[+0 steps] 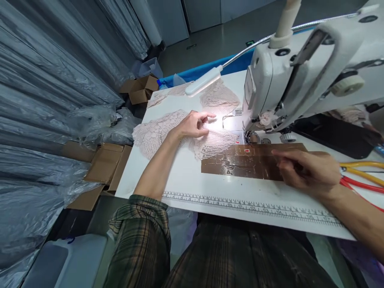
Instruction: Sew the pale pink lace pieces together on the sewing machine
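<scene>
- Left hand (194,125): rests palm down on the lace piece (168,132), fingers loosely curled with the forefinger stretched toward the sewing machine (303,68); the grip is released, pressing on the fabric and clasping nothing.
- Lace piece: pale pink openwork fabric with scalloped edges, lying flat toward the far left part of the worktop (186,176); it spreads from under the hand toward the left edge and, on the other side, toward the brown taped patch (249,161). The part just beside the fingers is brightly lit.
- Further lace pieces (217,98): same pale pink, lying nearer the far edge of the worktop, under the lamp head (204,81).
- Right hand (306,170): lies over the right end of the brown taped patch, fingers extended and loosely together, pointing left; the grip is released and holds nothing.
- Brown taped patch: glossy brown rectangle of overlapping strips on the worktop, just in front of the machine's needle area.
- Printed ruler (249,205): runs along the near edge of the worktop.
- Scissor handles (363,174): yellow and red, at the right edge, beside the right wrist.
</scene>
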`<state>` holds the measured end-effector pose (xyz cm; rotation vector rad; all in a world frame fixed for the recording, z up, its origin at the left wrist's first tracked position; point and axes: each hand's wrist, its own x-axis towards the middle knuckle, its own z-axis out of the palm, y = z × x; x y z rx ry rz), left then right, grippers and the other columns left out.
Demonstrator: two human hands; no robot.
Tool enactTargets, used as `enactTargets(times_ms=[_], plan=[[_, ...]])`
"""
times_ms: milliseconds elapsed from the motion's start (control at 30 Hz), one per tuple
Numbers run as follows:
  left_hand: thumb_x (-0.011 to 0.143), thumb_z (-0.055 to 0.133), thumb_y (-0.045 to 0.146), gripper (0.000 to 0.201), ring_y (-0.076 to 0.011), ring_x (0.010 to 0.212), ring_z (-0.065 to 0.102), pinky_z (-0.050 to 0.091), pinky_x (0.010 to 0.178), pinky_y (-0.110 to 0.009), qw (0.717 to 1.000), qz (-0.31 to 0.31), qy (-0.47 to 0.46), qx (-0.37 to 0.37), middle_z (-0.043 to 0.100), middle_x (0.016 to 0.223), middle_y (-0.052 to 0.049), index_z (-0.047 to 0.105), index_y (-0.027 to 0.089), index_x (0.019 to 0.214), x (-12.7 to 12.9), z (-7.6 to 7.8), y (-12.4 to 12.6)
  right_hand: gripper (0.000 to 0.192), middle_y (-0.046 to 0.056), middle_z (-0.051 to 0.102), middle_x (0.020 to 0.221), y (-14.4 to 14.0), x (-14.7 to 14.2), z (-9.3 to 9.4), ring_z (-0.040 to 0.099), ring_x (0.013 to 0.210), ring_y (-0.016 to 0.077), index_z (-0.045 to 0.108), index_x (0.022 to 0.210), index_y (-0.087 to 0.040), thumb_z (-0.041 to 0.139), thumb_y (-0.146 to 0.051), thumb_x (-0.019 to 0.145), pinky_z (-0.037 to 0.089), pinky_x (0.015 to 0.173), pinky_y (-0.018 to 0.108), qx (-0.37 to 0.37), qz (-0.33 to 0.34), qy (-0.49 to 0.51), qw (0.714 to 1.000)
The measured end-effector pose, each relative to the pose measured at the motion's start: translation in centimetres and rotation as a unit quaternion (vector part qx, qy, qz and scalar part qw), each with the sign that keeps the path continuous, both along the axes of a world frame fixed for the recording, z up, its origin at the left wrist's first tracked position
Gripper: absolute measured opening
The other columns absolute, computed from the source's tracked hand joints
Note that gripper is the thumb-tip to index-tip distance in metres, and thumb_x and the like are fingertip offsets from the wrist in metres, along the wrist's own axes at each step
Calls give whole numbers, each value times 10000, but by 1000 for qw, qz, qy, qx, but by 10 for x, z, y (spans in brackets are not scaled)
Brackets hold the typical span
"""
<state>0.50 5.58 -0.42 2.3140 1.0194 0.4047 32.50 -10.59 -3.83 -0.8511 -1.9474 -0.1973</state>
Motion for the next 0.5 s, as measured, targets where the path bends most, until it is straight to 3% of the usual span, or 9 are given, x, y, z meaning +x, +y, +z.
enactTargets(times_ms=[100, 500], plan=[[766, 646, 186, 590, -116, 686, 529, 449, 609, -283, 1000, 6, -27, -14, 603, 854, -30, 627, 114, 1351, -2, 0, 0, 253, -57, 632, 547, 0, 1, 0, 499, 364, 72, 654, 1046, -226, 581, -64, 865, 413, 416, 190, -8, -5, -10, 1000], [817, 685, 243, 489, -127, 787, 579, 497, 702, -290, 999, 0, -32, -13, 661, 903, -42, 644, 133, 1292, -8, 3, 4, 171, -53, 600, 496, -1, 5, 6, 471, 333, 73, 624, 1039, -214, 559, -119, 913, 375, 385, 197, -30, -2, -48, 998]])
